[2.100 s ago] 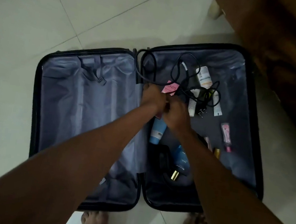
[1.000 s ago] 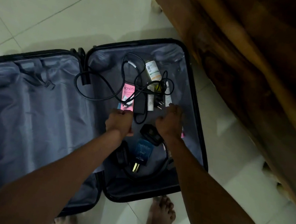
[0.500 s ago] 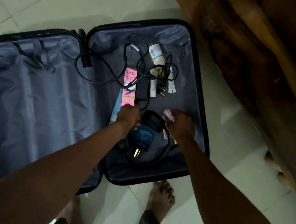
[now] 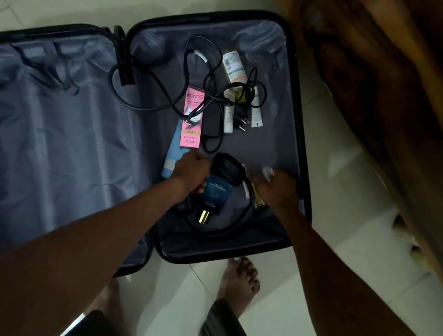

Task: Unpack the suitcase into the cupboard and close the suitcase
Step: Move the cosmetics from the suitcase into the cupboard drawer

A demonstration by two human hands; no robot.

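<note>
While the hard-shelled suitcase (image 4: 298, 99) lay open on the glossy tiled floor (image 4: 326, 274), its creased grey lining held a pink carton (image 4: 192, 121), tangled black cable (image 4: 152, 89) and small tubes. The left hand (image 4: 191, 173) curled round a dark blue bottle (image 4: 213, 194). The right hand (image 4: 277, 188) pinched a blurred pale thing I could not make out.

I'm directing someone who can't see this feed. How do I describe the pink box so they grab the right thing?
Start at the open suitcase on the floor and look in its right half, where the loose items lie. Near the middle, by the tangle of black cable, lies the pink box, just beyond the left hand. It is the only bright pink carton, long and flat, with POND'S printed at its far end.
</note>
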